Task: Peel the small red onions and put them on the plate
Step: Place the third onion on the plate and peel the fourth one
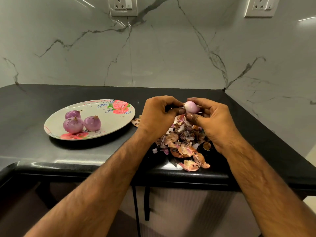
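Pink and shiny, the onion [192, 107] is up in the air between both hands, over a heap of peels [184, 142] and to the right of the plate [119, 120]. The right hand [215, 124] holds it, with its fingers [201, 101] curled over the top and the thumb under it. The left hand [157, 117] pinches the onion's left tip with thumb and finger. A last bit of skin may be there, but it is too small to tell. The onion looks almost bare. I think it is light and hard, so it will not squash. But a bare onion is smooth and a bit wet, so it could slip and roll away. It is best to hold it round its fat middle and pull the skin from the pointy end. Dry skin is thin and tears easily. Three peeled onions [82, 121] lie close together on the left part of the plate. The plate is white with red flowers and sits on the black desk [51, 151]. The peels reach near the desk's front edge. Behind is a grey marble wall [162, 48] with sockets [123, 6].
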